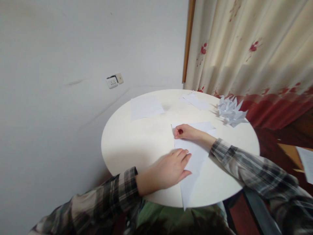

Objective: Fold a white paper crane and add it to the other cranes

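A white sheet of paper (pixel 195 150), folded so that it narrows to a point, lies on the round white table (pixel 127 143). Its pointed end reaches the table's near edge. My left hand (pixel 172 168) rests flat on the lower part of the paper, with fingers apart. Farther up, my right hand (pixel 183 131) is closed in a pinch at the paper's left edge, thumb and forefinger together. Part of the sheet is hidden under both hands and the right forearm.
Another white sheet (pixel 146 107) lies at the table's far left. Smaller paper pieces (pixel 195 100) lie at the back. A cluster of folded paper shapes (pixel 231 111) stands at the right rim. Beyond are a wall with a socket (pixel 112 82) and a curtain (pixel 244 49).
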Demonstrator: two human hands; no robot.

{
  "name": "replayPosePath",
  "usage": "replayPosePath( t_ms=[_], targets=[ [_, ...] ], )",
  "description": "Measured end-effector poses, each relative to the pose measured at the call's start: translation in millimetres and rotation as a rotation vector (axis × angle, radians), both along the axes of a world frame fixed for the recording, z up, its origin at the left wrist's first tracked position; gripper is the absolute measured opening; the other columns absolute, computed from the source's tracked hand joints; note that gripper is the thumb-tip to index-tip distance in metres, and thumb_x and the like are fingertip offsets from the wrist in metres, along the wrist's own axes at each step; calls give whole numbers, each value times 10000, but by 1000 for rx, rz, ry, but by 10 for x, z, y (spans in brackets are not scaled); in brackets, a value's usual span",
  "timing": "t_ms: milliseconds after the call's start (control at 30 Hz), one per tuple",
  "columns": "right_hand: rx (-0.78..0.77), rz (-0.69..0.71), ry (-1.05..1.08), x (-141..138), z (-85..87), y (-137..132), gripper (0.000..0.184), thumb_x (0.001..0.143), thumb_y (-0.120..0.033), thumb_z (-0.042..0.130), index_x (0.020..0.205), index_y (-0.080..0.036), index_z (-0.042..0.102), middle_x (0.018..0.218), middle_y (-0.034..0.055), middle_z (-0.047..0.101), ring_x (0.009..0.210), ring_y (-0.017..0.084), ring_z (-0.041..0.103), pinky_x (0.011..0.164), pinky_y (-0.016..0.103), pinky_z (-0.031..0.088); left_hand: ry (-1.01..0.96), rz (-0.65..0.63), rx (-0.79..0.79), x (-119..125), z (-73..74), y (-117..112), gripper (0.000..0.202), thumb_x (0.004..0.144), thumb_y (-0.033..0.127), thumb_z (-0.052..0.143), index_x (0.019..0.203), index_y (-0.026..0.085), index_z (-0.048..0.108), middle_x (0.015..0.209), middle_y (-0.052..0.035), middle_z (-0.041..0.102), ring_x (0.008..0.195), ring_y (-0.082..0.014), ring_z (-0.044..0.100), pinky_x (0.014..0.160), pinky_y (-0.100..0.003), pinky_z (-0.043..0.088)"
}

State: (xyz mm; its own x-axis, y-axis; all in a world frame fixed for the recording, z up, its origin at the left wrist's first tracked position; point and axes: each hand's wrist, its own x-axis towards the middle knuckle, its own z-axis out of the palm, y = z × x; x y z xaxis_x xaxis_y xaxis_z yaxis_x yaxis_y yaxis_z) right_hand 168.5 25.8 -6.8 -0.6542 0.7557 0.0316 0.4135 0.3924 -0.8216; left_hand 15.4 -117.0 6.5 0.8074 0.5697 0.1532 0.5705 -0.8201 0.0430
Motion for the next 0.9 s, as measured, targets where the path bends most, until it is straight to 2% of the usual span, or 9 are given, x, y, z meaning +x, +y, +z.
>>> replayPosePath(
  t_ms=[133, 233, 300, 400, 467, 700, 900],
  targets=[
    [66, -49, -16, -12, -8, 65, 117, 641, -215, 650, 665, -122, 583, 596, -25, 519, 557, 80, 424, 543, 212, 342, 25, 80, 85, 24, -53, 151, 360, 919, 295, 374, 1210, 88, 416, 1168, -144, 500, 1074, -266, 466, 929, -390, 373],
    [80, -61, -8, -33, -7, 111, 126, 637, -229, 647, 663, -125, 580, 593, -28, 517, 552, 82, 425, 543, 214, 342, 20, 114, 63, 10, -50, 269, 289, 919, 235, 357, 1162, 114, 458, 1087, -112, 534, 1032, -238, 497, 905, -368, 395],
    [85, -72, 6, -47, -7, 130, 133, 637, -238, 643, 668, -127, 577, 597, -29, 521, 554, 85, 434, 544, 215, 344, -11, 143, 58, -13, -51, 319, 311, 916, 268, 363, 1171, 115, 454, 1140, -122, 523, 1097, -246, 472, 938, -376, 374],
    [105, -95, 12, -60, -9, 134, 121, 645, -233, 633, 675, -130, 577, 608, -24, 537, 565, 90, 455, 552, 216, 353, -26, 161, 78, -46, -85, 347, 425, 925, 321, 316, 1256, 62, 377, 1315, -183, 422, 1261, -261, 345, 1035, -397, 272],
    [130, -106, 14, -58, -12, 124, 107, 654, -226, 625, 679, -132, 580, 613, -20, 546, 571, 91, 462, 561, 217, 359, 1, 167, 82, -57, -115, 352, 473, 927, 335, 287, 1289, 34, 337, 1366, -202, 371, 1307, -259, 285, 1063, -394, 226],
    [173, -107, -16, -18, 12, 103, 82, 692, -208, 574, 702, -131, 600, 652, -4, 581, 594, 96, 484, 585, 214, 373, 37, 256, 88, -69, -134, 368, 577, 898, 420, 323, 1289, -4, 331, 1364, -244, 361, 1311, -297, 280, 1063, -417, 228],
    [248, -133, -186, -31, 111, 65, 154, 718, -271, 576, 670, -136, 632, 627, 13, 602, 565, 106, 482, 548, 222, 341, 25, 263, 114, -69, -162, 366, 569, 900, 420, 317, 1284, 0, 339, 1360, -242, 369, 1311, -297, 282, 1062, -429, 235]
  ],
)
